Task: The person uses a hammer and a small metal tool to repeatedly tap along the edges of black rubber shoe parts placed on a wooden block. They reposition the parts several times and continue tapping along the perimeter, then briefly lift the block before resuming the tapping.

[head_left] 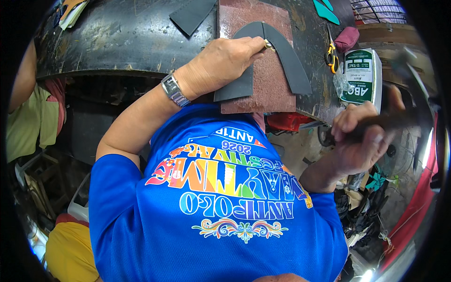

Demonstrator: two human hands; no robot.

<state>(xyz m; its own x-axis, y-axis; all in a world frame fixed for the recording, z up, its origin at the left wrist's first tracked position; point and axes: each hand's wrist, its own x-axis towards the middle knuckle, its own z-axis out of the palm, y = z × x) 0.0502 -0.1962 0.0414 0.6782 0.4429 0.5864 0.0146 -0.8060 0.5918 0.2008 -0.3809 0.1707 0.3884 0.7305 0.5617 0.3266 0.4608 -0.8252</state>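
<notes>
Over the worktop [127, 49], the left grip [223, 61] pinches a brass-coloured piece [268, 43]; the raised right grip [361, 136] clenches a blurred tool [399, 123].

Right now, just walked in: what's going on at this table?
A person's left hand is over a dark arch-shaped piece lying on a reddish-brown board, its fingertips seemingly closed on a small gold-coloured metal bit at the arch's inner edge. The right hand holds a dark hammer-like tool, blurred, off to the right and apart from the board. Scissors lie near a green-and-white container on the right.
</notes>
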